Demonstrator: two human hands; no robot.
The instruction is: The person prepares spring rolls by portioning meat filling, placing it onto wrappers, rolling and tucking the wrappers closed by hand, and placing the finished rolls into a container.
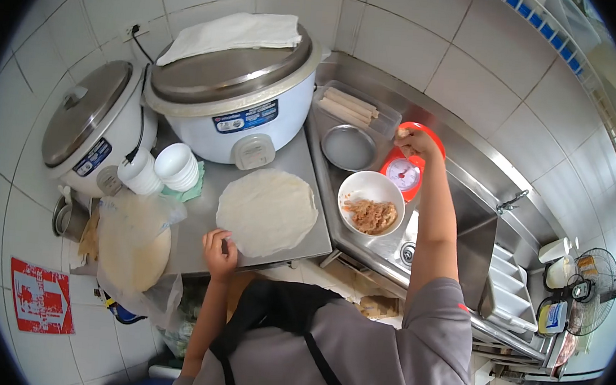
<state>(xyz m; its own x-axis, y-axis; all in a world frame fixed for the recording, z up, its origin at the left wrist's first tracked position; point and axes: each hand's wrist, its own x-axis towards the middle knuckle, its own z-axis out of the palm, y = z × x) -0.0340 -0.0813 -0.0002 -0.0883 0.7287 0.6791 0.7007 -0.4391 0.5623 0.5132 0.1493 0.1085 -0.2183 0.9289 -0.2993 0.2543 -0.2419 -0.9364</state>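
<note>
the bare left hand [219, 253], fingers loosely curled, sits near the torso [376, 335]. the bare right arm [436, 224] reaches far forward, nearly straight, the bare right hand's [415, 141] fingers bent.

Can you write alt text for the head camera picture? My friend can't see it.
A person's right hand is at a red scale beside a bowl of orange-brown mix; the left hand is by a round, flat sheet. Two cookers stand near.

A pale sheet [267, 211] lies flat, left of an orange scale [403, 175].
</note>
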